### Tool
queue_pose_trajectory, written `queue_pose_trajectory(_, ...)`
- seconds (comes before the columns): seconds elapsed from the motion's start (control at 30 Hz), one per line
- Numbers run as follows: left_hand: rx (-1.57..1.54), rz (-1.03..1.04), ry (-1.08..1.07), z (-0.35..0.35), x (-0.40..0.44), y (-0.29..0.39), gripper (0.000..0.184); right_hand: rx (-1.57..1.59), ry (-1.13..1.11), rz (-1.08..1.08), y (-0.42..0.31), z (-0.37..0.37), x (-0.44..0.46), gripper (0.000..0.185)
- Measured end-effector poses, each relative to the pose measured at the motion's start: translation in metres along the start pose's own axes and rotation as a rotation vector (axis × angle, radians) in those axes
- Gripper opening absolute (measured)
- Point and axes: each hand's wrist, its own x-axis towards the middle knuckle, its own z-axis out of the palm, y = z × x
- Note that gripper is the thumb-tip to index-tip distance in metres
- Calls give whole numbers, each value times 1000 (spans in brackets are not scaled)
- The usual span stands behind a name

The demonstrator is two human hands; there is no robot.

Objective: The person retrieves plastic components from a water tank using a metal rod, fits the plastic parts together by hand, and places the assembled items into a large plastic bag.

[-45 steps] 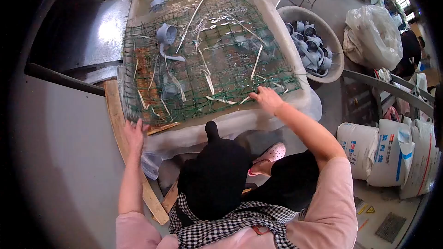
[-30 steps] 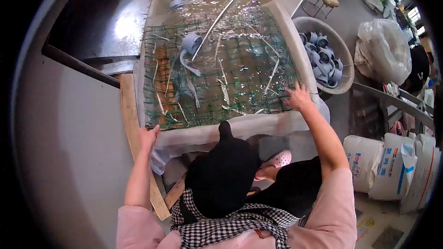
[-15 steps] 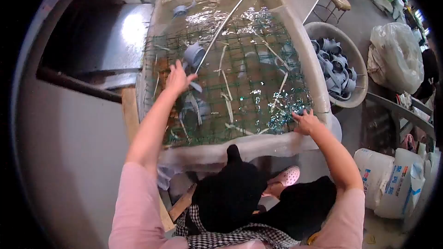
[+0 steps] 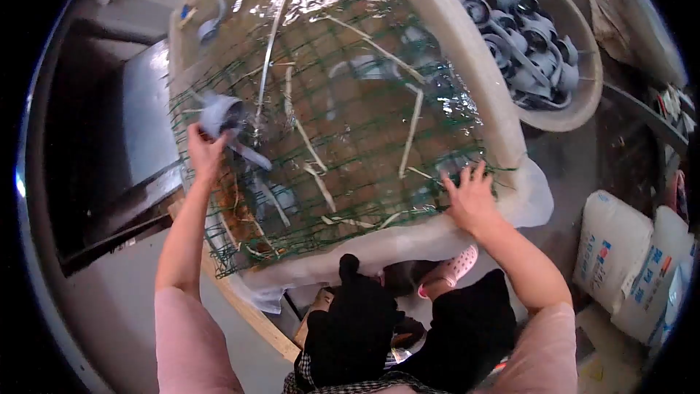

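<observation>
Left hand (image 4: 206, 149) observed closed on a grey cup-shaped part (image 4: 217, 115) above the left side of the water tub (image 4: 472, 51), its handle slanting toward the tub's middle. Right hand (image 4: 470, 198), well apart from that part, has fingers spread over green mesh (image 4: 379, 175) at the tub's near right corner.

Head view, forward and down
It looks from above, near the left hand (image 4: 206, 152), right hand (image 4: 472, 198) and tub (image 4: 468, 47).
</observation>
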Motion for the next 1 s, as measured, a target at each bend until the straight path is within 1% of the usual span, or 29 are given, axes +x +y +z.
queue_pose_trajectory(0.03, -19, -48, 63, 4, 5, -17, 47, -22, 41, -3, 1, 6, 3, 61)
queue_pose_trajectory(0.07, -123, -57, 116, 13, 9, -51, 50, -45, 83, -10, 4, 11, 4, 57)
queue_pose_trajectory(0.1, -283, -217, 91, 10, 0, -58, 53, -11, 124, -18, 2, 17, -2, 53)
queue_pose_trajectory(0.13, -435, -384, 68, 7, -8, -67, 56, -3, 93, -20, -3, 22, -9, 53)
queue_pose_trajectory(0.17, -431, -389, 56, 9, -1, -89, 56, 2, 133, -20, -6, 24, -9, 54)
queue_pose_trajectory(0.2, -546, -414, 143, 17, 6, -124, 58, 0, 175, -24, -5, 23, -7, 55)
queue_pose_trajectory(0.23, -656, -446, 234, 16, 5, -122, 60, 24, 215, -23, -3, 23, -8, 58)
queue_pose_trajectory(0.27, -648, -467, 238, 16, 1, -122, 60, 16, 203, -40, -2, 22, -9, 58)
queue_pose_trajectory(0.33, -182, -122, 56, -10, -2, -36, 62, -9, 159, -3, -3, 19, -6, 59)
queue_pose_trajectory(0.37, -52, 81, -71, -21, -5, -12, 62, -4, 151, -42, -7, 20, -4, 59)
queue_pose_trajectory(0.4, 72, 280, -204, -30, -9, 4, 62, 3, 168, -17, -6, 20, -4, 62)
queue_pose_trajectory(0.43, 93, 255, -206, -36, -13, 14, 62, 12, 186, 13, -6, 19, -4, 65)
queue_pose_trajectory(0.47, 208, 348, -228, -40, -15, 22, 62, 16, 184, -9, -9, 19, -4, 65)
queue_pose_trajectory(0.5, 317, 447, -246, -43, -13, 29, 62, -24, 180, 13, -11, 19, -1, 61)
queue_pose_trajectory(0.53, 323, 443, -242, -46, -15, 36, 62, -65, 175, 41, -11, 18, 0, 58)
queue_pose_trajectory(0.57, 357, 309, -230, -51, -21, 44, 60, -84, 102, 29, -13, 16, -1, 57)
queue_pose_trajectory(0.63, 381, 97, -168, -63, -14, 59, 60, -78, 132, 48, -15, 25, 3, 56)
queue_pose_trajectory(0.67, 378, 106, -169, -67, -1, 62, 60, -71, 145, 57, -16, 30, 1, 55)
queue_pose_trajectory(0.7, 332, 62, -97, -69, 19, 63, 63, -46, 90, 68, -16, 24, 2, 55)
queue_pose_trajectory(0.73, 283, 17, -27, -70, 40, 65, 68, -47, 89, 78, -16, 21, 2, 55)
queue_pose_trajectory(0.8, 158, -127, -37, -80, 100, 91, 75, 46, 75, 71, -14, 11, -6, 55)
queue_pose_trajectory(0.83, 178, -198, 51, -82, 135, 93, 76, 59, 125, 65, -12, 0, -14, 55)
queue_pose_trajectory(0.87, 198, -273, 139, -86, 161, 95, 78, 61, 114, 99, -10, -1, -28, 55)
queue_pose_trajectory(0.9, 180, -257, 132, -90, 172, 100, 78, 199, 181, 60, -8, 2, -36, 54)
queue_pose_trajectory(0.93, 187, -124, 173, -96, 179, 110, 78, 333, 256, 15, -5, -13, -49, 53)
queue_pose_trajectory(0.97, 195, 9, 215, -99, 185, 120, 78, 324, 179, 26, -1, -29, -68, 54)
queue_pose_trajectory(1.0, 50, -3, -16, -108, 168, 150, 77, 326, 186, 44, 4, -33, -84, 54)
